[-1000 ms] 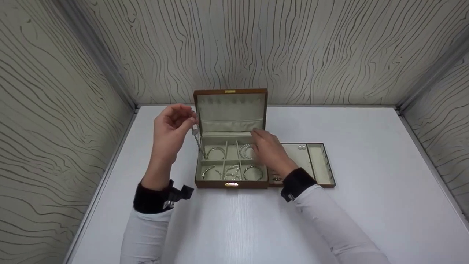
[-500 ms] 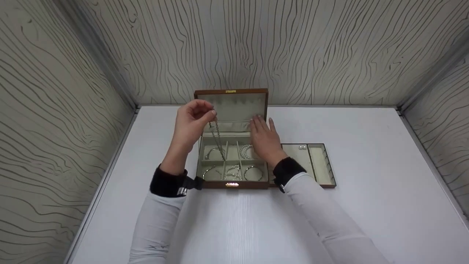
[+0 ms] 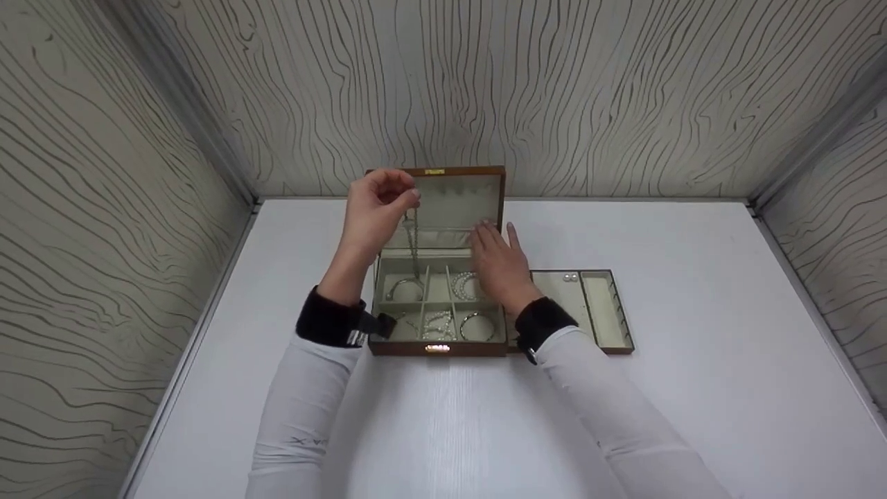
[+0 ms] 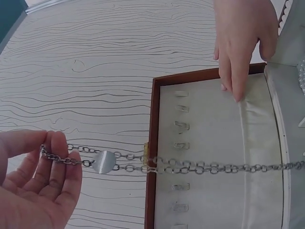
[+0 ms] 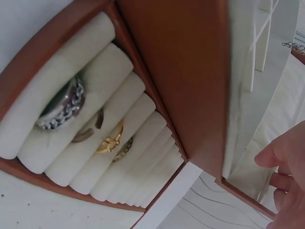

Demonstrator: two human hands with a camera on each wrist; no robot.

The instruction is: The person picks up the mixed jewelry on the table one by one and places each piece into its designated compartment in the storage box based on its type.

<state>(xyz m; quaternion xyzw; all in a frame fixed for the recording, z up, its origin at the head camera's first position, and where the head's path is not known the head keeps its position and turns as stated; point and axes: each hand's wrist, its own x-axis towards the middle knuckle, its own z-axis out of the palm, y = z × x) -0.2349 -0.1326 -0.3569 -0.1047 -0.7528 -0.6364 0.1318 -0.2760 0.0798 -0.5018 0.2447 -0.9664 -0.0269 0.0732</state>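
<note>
My left hand pinches a silver chain necklace near its top, and the doubled chain hangs in front of the raised lid. A round metal disc sits on the chain just below the fingers. The brown jewelry box stands with its lid up. Inside that lid runs a fabric pocket beside a row of small hooks. With fingers extended, my right hand touches the pocket's edge at the lid's right side, holding nothing.
Box compartments contain a bangle, a pearl strand and other bracelets. A drawer extends to the right, with pearl earrings and ring rolls holding a gold ring and other rings. Patterned walls enclose the white table.
My left hand has brought the necklace rightward and up, from beside the box to in front of the lid. My right hand has shifted up to the lid pocket, fingers straightened.
</note>
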